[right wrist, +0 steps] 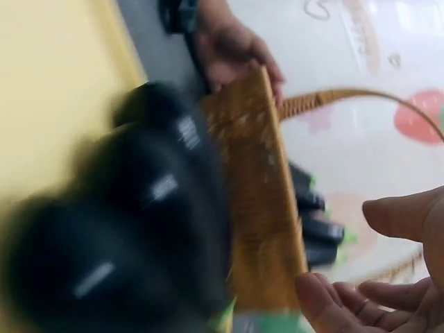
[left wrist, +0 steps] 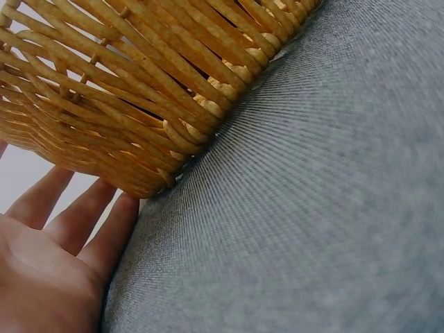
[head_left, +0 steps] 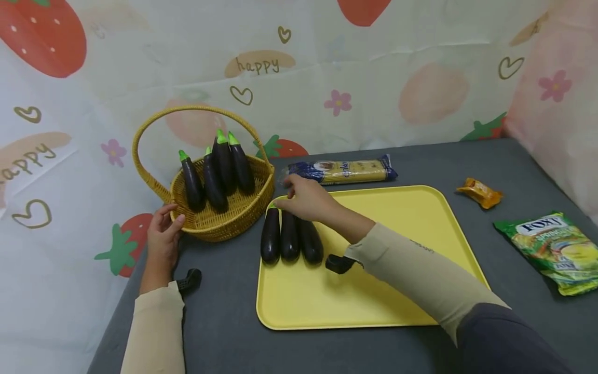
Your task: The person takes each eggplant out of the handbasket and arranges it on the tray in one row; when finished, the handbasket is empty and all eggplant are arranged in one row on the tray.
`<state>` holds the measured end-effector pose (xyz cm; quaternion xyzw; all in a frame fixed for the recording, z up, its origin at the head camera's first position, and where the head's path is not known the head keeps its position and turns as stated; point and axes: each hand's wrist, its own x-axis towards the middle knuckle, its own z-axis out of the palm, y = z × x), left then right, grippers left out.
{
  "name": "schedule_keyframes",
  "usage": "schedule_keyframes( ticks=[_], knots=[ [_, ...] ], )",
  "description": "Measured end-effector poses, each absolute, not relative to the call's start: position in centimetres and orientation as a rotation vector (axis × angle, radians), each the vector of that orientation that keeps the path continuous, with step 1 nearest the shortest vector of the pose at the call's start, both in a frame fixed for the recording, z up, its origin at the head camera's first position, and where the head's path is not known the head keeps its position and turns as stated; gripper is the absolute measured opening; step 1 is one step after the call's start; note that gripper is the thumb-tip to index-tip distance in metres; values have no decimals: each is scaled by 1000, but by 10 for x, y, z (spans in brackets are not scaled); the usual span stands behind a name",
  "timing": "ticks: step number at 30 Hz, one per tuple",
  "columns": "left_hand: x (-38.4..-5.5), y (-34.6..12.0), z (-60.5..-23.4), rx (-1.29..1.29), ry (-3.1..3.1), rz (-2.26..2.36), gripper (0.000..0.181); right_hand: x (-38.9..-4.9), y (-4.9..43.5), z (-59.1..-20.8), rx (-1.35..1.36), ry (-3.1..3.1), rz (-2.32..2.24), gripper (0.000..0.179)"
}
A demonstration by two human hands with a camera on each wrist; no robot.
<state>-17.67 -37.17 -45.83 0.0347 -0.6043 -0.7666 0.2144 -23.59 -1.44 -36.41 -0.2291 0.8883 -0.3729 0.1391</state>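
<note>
My left hand point(head_left: 163, 240) rests against the near left side of a yellow wicker basket point(head_left: 224, 228). In the left wrist view, its fingers point(left wrist: 97, 222) lie fairly straight along the woven wall. Several dark purple eggplants point(head_left: 216, 184) with green stems lean inside the basket. Three more eggplants point(head_left: 290, 239) lie side by side at the left end of a yellow tray point(head_left: 374, 306). Above their stem ends is my right hand point(head_left: 310, 200), nearest the leftmost. The right wrist view shows its thumb and fingers apart, holding nothing; the eggplants point(right wrist: 146, 187) there are blurred.
Behind the tray lies a blue-and-yellow plastic packet point(head_left: 345, 170). Right of the tray are a small orange wrapped item point(head_left: 481, 193) and a green FOXU bag point(head_left: 558, 252). All sit on a grey tabletop point(head_left: 219, 322) before a printed backdrop point(head_left: 299, 78).
</note>
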Motion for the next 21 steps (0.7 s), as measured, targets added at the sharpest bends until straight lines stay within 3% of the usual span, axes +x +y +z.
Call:
schedule_keyframes(
  ticks=[5, 12, 21],
  knots=[
    [-177, -370, -463, 74, -1647, -2132, 30, -255, -76, -360, -767, 2514, -1164, 59],
    [-176, -373, -463, 104, -1633, -2131, 28, -271, -145, -370, -646, 2405, -1295, 56],
    [-175, -373, -459, 118, -1681, -2138, 31, -277, -188, -379, -464, 2468, -1179, 76]
  ],
)
